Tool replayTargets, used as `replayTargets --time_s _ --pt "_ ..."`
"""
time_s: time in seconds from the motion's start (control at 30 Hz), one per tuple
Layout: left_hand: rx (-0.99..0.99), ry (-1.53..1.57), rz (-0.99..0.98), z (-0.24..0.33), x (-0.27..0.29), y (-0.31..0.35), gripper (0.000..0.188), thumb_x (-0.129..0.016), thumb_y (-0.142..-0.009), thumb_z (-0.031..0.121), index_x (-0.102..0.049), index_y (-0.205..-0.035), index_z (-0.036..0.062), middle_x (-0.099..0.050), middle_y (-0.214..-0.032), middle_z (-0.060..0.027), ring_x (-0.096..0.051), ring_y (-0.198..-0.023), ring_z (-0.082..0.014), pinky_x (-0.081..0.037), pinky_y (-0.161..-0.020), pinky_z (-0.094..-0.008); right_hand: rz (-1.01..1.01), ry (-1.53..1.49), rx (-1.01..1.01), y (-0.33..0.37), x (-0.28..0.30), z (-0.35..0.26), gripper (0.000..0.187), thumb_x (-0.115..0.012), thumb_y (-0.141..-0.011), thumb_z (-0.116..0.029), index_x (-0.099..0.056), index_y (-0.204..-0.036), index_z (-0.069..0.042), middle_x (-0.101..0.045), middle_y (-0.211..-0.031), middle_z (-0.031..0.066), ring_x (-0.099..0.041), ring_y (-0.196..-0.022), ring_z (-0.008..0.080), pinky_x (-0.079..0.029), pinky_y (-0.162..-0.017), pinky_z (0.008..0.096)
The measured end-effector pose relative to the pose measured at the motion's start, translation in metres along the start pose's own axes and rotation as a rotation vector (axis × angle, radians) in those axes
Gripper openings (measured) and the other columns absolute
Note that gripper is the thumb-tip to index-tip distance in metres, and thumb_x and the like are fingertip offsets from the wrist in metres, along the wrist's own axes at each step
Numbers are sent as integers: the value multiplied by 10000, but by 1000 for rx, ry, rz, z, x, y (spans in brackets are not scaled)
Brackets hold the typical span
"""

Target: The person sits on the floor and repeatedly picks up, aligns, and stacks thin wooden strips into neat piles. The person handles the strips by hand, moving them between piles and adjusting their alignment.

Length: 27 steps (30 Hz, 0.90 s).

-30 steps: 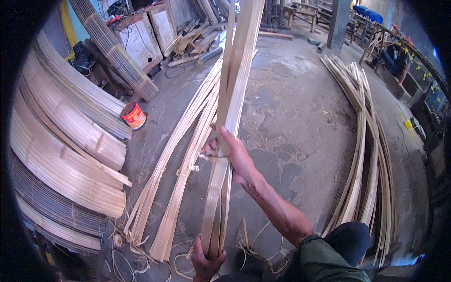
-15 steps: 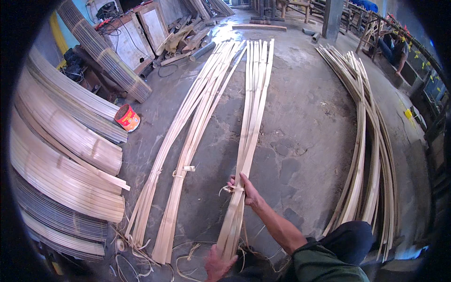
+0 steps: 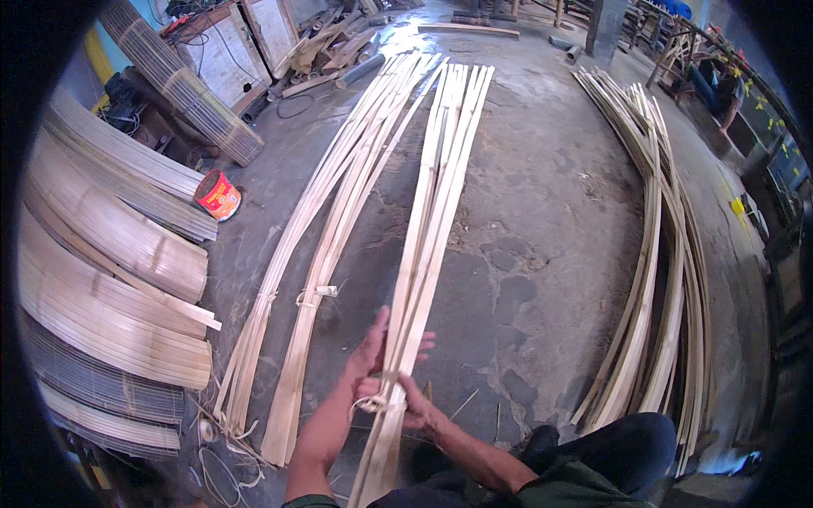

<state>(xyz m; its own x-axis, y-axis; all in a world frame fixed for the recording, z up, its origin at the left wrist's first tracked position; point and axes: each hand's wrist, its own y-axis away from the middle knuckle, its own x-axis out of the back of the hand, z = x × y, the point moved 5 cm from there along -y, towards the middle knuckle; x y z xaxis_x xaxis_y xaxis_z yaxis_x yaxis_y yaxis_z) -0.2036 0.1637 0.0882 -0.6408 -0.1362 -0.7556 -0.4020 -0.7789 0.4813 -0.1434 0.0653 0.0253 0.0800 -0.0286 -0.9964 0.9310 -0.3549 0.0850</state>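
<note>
Left hand (image 3: 367, 351) is open under the pale strip bundle (image 3: 408, 313), lower centre of frame; right hand (image 3: 415, 403) is wrapped round it by the tie (image 3: 373, 404). Patchy grey floor (image 3: 542, 237), scrap pile (image 3: 334, 61) upper left.

The held strips (image 3: 405, 339) are coloured pale cream. The floor (image 3: 550, 186) is mottled in grey and brown. The bucket (image 3: 222, 201) is coloured red and orange. The slatted mat (image 3: 190, 89) is striped in tan and brown.
</note>
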Motion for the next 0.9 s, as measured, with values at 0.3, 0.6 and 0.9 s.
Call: replayTargets --time_s 0.3,0.6,0.9 --pt "-229 -1269 580 -13 3 20 506 -557 -889 171 -383 -1324 -18 -653 -824 -191 -666 -764 -362 -545 -695 -464 451 742 175 55 35 -159 860 -485 -928 -621 -243 -1493 -19 -486 -1383 200 -500 -1263 287 -397 -1075 434" --pt "-58 -1693 734 -122 1 86 992 -641 -857 251 66 -1503 -7 -503 -1170 -401 -566 -1046 -513 -494 -863 -515 844 761 382 -12 17 -162 795 -618 -885 -542 -396 -1373 46 -575 -1155 171 -583 -1040 249 -503 -810 452" --pt "-25 -690 421 -155 67 89 651 -697 -863 418 -490 -1257 -58 -659 -1031 -221 -668 -942 -294 -542 -807 -405 870 684 387 17 31 -141 671 -672 -877 -490 -540 -1203 82 -644 -977 143 -661 -805 228 -568 -665 427"
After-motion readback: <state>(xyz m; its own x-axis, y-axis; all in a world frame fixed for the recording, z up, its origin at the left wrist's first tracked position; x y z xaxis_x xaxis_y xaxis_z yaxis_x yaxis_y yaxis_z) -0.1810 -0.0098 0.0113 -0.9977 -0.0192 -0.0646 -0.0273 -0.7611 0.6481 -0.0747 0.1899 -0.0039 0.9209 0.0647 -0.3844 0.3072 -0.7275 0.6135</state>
